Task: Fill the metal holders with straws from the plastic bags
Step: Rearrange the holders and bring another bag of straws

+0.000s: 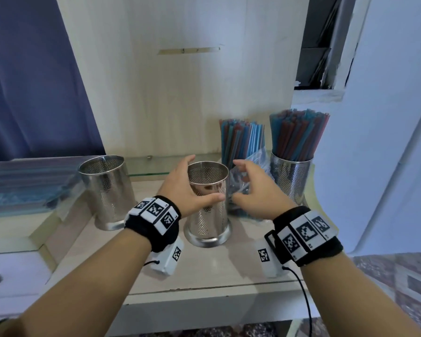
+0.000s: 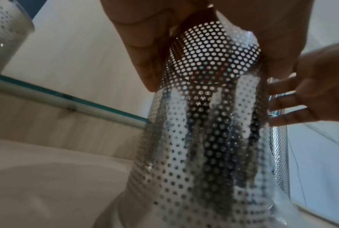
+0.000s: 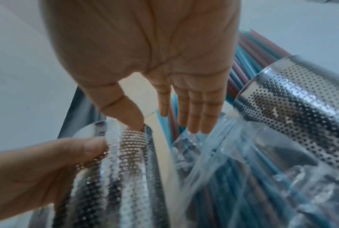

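Note:
Three perforated metal holders stand on the pale shelf. The left holder [image 1: 106, 190] is empty. My left hand [image 1: 204, 178] grips the empty middle holder [image 1: 208, 215] near its rim, thumb in front and fingers behind; the left wrist view shows this holder [image 2: 203, 131] close up. The right holder [image 1: 291, 176] is full of red and blue straws. A clear plastic bag of straws [image 1: 243, 147] stands upright between the middle and right holders. My right hand [image 1: 235, 180] is open beside that bag; in the right wrist view its straight fingers [image 3: 194, 123] reach the bag's top [image 3: 242, 169].
Flat bags of straws [image 1: 22, 188] are stacked at the left on a lower counter. A glass shelf edge [image 1: 151, 166] runs behind the holders, below a wooden back panel. A white wall closes the right side. The shelf's front edge [image 1: 204, 288] is below my wrists.

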